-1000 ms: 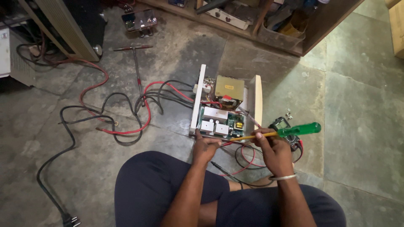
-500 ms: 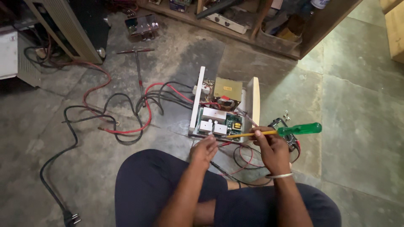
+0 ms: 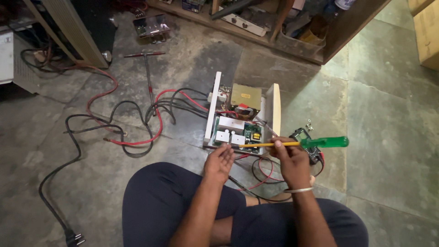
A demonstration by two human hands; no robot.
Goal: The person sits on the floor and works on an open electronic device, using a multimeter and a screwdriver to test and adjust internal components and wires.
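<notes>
Floor [image 3: 393,114]: grey stone slabs, filling the frame.
Legs [image 3: 183,201]: dark trousers, crossed, bottom centre.
Cables [image 3: 128,123]: red and black, looped left of centre; a black plug [image 3: 73,238] lies at lower left.
Unit [image 3: 242,116]: open white case at centre, a transformer at its top, green board and white blocks below.
T-wrench [image 3: 147,68]: upper left, lying on the floor.
Left hand [image 3: 219,161]: open, fingers apart, holding nothing, just below the unit's near edge.
Right hand [image 3: 292,161]: closed around the screwdriver's shaft.
Screwdriver [image 3: 297,143]: level, right of centre; green handle pointing right, yellow shaft, tip at the unit's near edge.
Meter [image 3: 307,142]: dark, behind the right hand, partly hidden.
</notes>
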